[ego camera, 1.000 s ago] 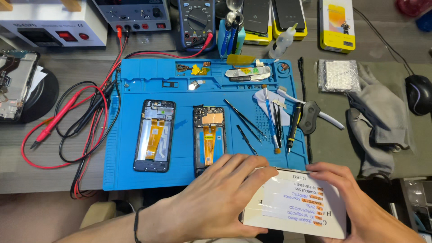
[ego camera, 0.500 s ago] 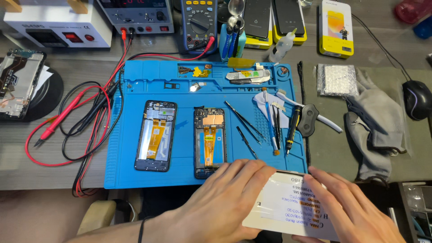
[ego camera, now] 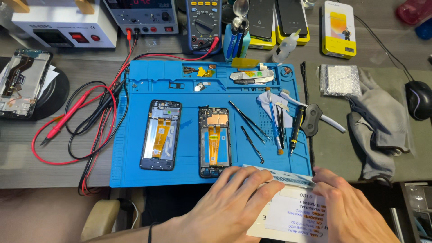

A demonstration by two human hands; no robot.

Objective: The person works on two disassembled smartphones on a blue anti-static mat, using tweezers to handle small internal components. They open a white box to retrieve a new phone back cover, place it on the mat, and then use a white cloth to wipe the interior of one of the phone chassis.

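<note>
Over on the far left of the desk [ego camera: 27, 153]: a stripped phone frame [ego camera: 20, 83] on a dark round pad, then a tangle of red and black test leads [ego camera: 85, 130] trailing down from the power supply [ego camera: 141, 15]. Worth keeping those clear of the mat edge.

On the blue mat [ego camera: 135, 175]: two opened phones side by side, the left phone [ego camera: 160, 135] and the middle phone [ego camera: 214, 141], both showing orange flex cables. Just right of them, tweezers [ego camera: 247, 121] and a row of small screwdrivers [ego camera: 288, 128].

Bottom centre: left hand [ego camera: 234, 202] spread flat, fingers pressing down on the near edge of a white box [ego camera: 292, 209] with a printed label, which sits at the front edge of the desk, overlapping the mat's lower right corner. Right hand [ego camera: 348, 207] also laid open on the box's right side, fingertips at its top edge. Not gripping anything else.

Probably best handled by holding the box steady with the flat left palm and lifting with the right fingertips only, slow and even, away from the middle phone sitting just beside it.

Far right: grey cloth [ego camera: 378, 130], foil pack [ego camera: 339, 80], black mouse [ego camera: 418, 99].
</note>
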